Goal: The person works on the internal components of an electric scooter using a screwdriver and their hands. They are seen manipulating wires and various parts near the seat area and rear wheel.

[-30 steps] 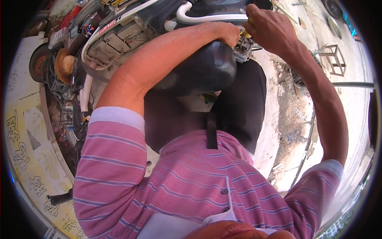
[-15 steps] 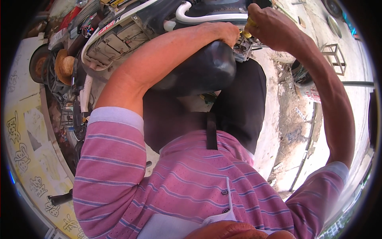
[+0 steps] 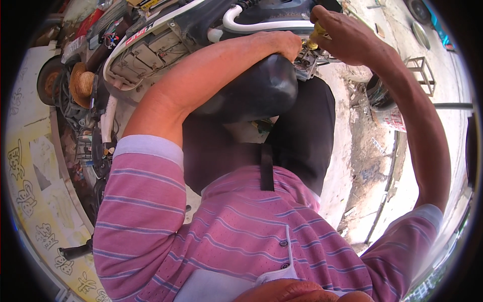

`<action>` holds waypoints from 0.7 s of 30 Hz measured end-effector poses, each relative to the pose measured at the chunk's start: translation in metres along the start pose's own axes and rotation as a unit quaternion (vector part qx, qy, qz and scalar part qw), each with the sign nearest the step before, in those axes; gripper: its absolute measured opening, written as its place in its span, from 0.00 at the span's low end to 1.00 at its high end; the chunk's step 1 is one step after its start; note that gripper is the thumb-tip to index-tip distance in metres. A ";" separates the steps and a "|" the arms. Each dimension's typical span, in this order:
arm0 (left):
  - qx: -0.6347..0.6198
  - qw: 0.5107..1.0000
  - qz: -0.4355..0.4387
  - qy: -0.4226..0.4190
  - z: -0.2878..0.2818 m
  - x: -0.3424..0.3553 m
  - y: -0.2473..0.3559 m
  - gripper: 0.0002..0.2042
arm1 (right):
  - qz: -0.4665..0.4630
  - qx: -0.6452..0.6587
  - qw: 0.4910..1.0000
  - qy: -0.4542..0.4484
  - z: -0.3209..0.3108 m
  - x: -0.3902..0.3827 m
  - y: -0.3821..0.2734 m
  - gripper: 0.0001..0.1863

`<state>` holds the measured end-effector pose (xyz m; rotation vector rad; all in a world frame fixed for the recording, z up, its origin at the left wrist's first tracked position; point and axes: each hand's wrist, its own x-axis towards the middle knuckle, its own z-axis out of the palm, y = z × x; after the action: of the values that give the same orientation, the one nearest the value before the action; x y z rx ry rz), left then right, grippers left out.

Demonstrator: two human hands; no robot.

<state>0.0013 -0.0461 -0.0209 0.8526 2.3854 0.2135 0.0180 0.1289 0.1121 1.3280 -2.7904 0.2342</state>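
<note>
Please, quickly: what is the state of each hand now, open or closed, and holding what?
Left hand: closed, fingers curled against the scooter's metal part; what they hold cannot be told.
Right hand: closed on a yellow-handled tool.

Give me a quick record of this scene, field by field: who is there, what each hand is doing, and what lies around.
Setting: outdoors, a scooter with its body panels off
Person: pink striped shirt, leaning over the machine
Left hand: resting on a small metal part above a black rounded cover
Right hand: gripping a yellow-handled tool, tip hidden
White tube: curves just beyond the hands
Nearby: straw hat, dark bucket, metal stool frame
</note>
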 end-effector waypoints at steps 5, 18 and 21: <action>0.022 0.999 -0.006 0.023 0.007 0.008 -0.005 0.13 | 0.132 -0.006 0.973 -0.190 -0.033 0.020 -0.012 0.16; 0.030 0.999 -0.004 0.027 0.009 0.013 -0.002 0.13 | 0.222 -0.041 0.963 -0.149 -0.026 0.025 -0.022 0.21; 0.028 0.999 -0.010 0.018 0.009 0.012 -0.004 0.14 | 0.229 -0.042 0.961 -0.151 -0.030 0.023 -0.026 0.19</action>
<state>-0.0032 -0.0428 -0.0350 0.8577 2.4417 0.1564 0.0232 0.0998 0.1468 0.7340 -3.2907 -0.0845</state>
